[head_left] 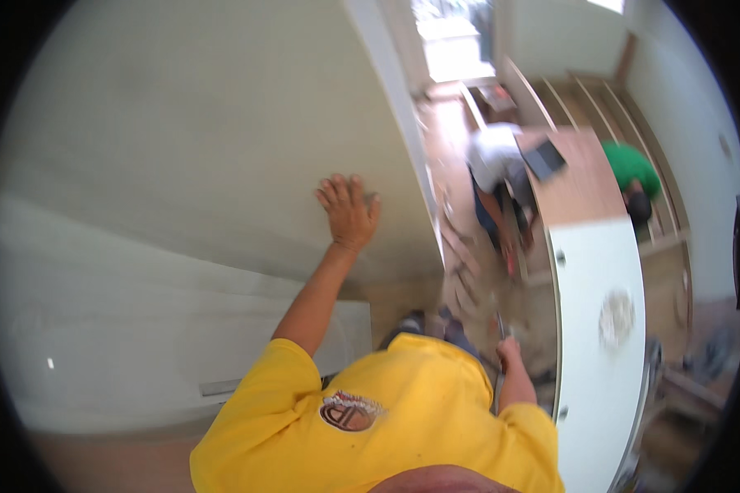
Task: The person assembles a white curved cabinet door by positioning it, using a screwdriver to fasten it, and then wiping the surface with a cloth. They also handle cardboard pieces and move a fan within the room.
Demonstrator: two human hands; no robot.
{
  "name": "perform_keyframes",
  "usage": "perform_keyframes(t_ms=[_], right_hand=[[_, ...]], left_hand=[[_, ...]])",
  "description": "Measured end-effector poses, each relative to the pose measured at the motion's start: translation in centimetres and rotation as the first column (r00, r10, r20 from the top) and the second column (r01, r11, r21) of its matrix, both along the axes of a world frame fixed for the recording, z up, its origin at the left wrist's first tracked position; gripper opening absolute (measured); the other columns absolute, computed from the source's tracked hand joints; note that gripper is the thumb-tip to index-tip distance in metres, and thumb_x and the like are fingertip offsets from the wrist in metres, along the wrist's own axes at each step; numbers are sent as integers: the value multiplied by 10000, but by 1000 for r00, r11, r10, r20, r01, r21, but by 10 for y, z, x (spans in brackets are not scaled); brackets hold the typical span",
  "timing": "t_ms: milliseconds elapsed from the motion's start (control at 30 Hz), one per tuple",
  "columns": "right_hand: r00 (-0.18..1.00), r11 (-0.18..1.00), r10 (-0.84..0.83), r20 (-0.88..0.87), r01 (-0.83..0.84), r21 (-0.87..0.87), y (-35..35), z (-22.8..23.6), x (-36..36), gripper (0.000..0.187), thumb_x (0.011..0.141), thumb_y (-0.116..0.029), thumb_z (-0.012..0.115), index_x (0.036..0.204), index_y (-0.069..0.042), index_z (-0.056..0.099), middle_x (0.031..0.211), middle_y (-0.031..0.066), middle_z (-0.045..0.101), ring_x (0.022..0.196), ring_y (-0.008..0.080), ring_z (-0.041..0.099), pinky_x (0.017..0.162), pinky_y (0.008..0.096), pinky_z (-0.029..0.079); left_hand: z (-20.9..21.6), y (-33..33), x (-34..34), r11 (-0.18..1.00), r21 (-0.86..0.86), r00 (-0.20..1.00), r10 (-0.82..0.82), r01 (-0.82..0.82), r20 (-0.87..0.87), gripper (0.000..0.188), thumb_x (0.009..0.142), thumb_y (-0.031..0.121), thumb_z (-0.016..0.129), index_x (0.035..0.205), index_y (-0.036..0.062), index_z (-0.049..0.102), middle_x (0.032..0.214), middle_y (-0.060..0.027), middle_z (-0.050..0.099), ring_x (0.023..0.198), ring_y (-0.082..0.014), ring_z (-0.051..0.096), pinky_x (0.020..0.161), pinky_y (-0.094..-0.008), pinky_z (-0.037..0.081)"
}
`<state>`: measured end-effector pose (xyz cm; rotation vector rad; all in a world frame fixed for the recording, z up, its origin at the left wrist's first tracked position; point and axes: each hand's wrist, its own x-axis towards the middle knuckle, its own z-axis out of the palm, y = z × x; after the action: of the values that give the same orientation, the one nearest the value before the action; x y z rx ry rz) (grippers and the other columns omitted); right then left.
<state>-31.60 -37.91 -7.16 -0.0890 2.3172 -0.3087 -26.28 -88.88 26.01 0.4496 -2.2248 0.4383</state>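
Observation:
My left hand (349, 214) lies flat against a large pale upright panel (205, 131), with its fingers spread and nothing in it. Low on my right side, my right hand (509, 350) is closed around a slim grey tool (501, 325). Motion blurs this tool, so I cannot tell its kind. Close by on the right stands a long cabinet piece with a white panel (596, 271) and a bare wood top part (580, 193).
A person in a white shirt (495, 156) bends beside the wood part; another in green (631, 168) is behind it. A dark flat object (544, 158) rests on top. Wood strips (460, 259) litter the floor. A white cabinet (140, 320) stands left. Wooden frames (600, 107) stand far right.

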Motion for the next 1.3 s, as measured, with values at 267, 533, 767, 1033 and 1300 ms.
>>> perform_keyframes(t_ms=[267, 533, 767, 1033, 1300], right_hand=[[851, 852, 457, 259, -503, 148, 153, 2, 166, 157, 787, -144, 700, 884, -57, 788, 873, 171, 747, 837, 308, 747, 768, 438, 586], [881, 859, -455, -128, 397, -324, 46, 101, 161, 442, 955, -136, 449, 1347, 53, 523, 1254, 339, 596, 1181, 479, 574, 978, 485, 457], [879, 523, -460, 127, 384, -761, -174, 334, 11, 516, 1011, -191, 491, 1522, -200, 427, 913, 144, 673, 786, 204, 653, 767, 372, 530], [917, 447, -370, -150, 33, -894, -300, 303, -7, 479, 995, -195, 537, 1472, -182, 503, 852, 197, 688, 710, 275, 676, 741, 398, 540], [931, 373, -364, -20, 126, -919, -287, 308, 30, 490, 995, -160, 512, 1484, -158, 483, 817, 180, 681, 745, 273, 686, 726, 390, 556]], left_hand=[[-130, 50, 62, 933, 359, 430, -336, 28, 838, 631, 924, 269, 625, 1489, 72, 426, 1551, -263, 334, 1471, -441, 251, 1186, -633, 197], [-218, 93, 210, 170, 726, 470, -660, -666, 586, 433, 915, 322, 629, 1258, 62, 667, 1102, -232, 705, 1052, -396, 671, 938, -464, 519], [-182, 30, 204, 323, 741, 492, -584, -589, 646, 399, 938, 268, 607, 1263, 44, 665, 1107, -217, 715, 1037, -365, 685, 913, -429, 523], [-133, 66, 200, 198, 899, 814, -381, -392, 439, 319, 947, 215, 638, 1178, 3, 695, 1076, -196, 729, 1017, -330, 700, 895, -385, 531], [48, 80, 77, 721, 685, 974, -215, 108, 73, 149, 944, 82, 671, 1068, 28, 733, 1031, -116, 732, 963, -297, 691, 887, -392, 538]])
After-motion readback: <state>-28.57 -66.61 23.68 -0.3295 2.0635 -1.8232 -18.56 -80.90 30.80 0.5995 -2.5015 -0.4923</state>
